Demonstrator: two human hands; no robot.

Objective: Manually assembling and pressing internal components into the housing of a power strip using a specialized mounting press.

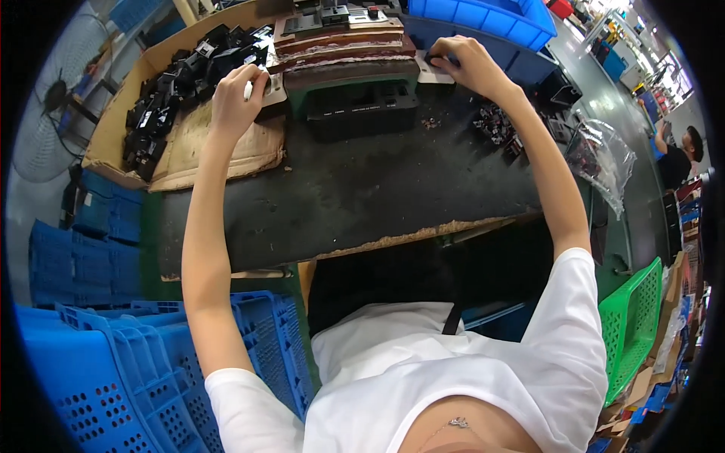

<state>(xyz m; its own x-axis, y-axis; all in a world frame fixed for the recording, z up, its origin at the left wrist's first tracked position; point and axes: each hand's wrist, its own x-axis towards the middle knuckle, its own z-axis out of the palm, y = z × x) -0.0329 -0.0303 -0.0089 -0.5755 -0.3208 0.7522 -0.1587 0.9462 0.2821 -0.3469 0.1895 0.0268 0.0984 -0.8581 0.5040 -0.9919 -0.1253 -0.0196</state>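
My left hand (237,100) is closed, with curled fingers beside a pale metal plate (275,92) left of the machine. A small white spot shows at its fingertips; what they hold, if anything, is hidden. On the other side, my right hand (472,64) has its fingers bent down onto a dark knob (435,60) on another pale plate (436,75). Between both hands stands a machine (343,49) with layered, worn reddish-brown boards and metal fittings on top. A black box-shaped housing (361,108) sits low at its front.
A cardboard box (113,143) of black plastic parts (177,87) lies at the left. Small dark parts (495,124) and a clear plastic bag (602,157) are at the right. Blue crates (113,370) stand lower left, a green basket (633,325) lower right, a blue bin (491,23) behind.
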